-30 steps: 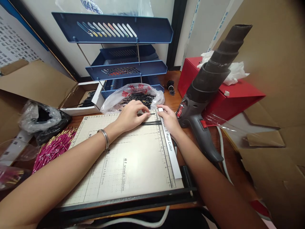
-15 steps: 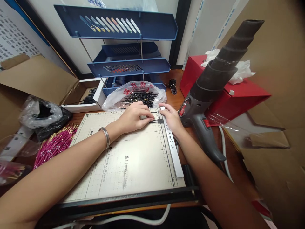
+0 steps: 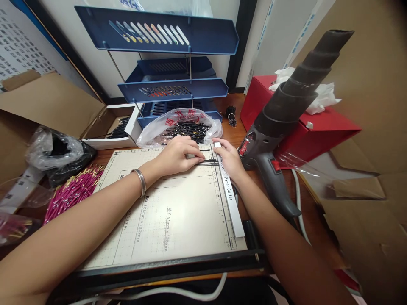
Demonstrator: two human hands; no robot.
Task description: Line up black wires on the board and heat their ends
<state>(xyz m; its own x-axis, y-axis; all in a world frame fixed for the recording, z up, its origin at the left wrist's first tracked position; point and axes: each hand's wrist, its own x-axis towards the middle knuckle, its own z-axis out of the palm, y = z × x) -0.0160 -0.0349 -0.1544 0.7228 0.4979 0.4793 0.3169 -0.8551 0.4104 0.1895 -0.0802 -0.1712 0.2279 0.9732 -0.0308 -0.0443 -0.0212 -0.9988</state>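
Observation:
Across the cream board of a paper cutter point(image 3: 190, 220) lie several thin black strands point(image 3: 210, 162), their right ends at the white guard strip point(image 3: 231, 203). My left hand point(image 3: 181, 154), with a silver bangle on the wrist, pinches the strands' left ends between thumb and fingertips. On the strip's upper end rests my right hand point(image 3: 229, 159), fingers apart, its thumb at the strip's edge near the strand ends. A short black piece point(image 3: 205, 150) lies just beyond the strands.
Behind the board sits a clear bag of black strands point(image 3: 190, 131) below blue shelves point(image 3: 178, 88). A heat gun point(image 3: 270, 127) and red tissue box point(image 3: 337, 125) stand right. Magenta sticks point(image 3: 74, 190), a black bag point(image 3: 70, 163) and a white box point(image 3: 110, 144) lie left.
The strands between my left fingertips and the strip look slightly more spread apart. My left fingertips have shifted very slightly left; my right hand has stayed in place.

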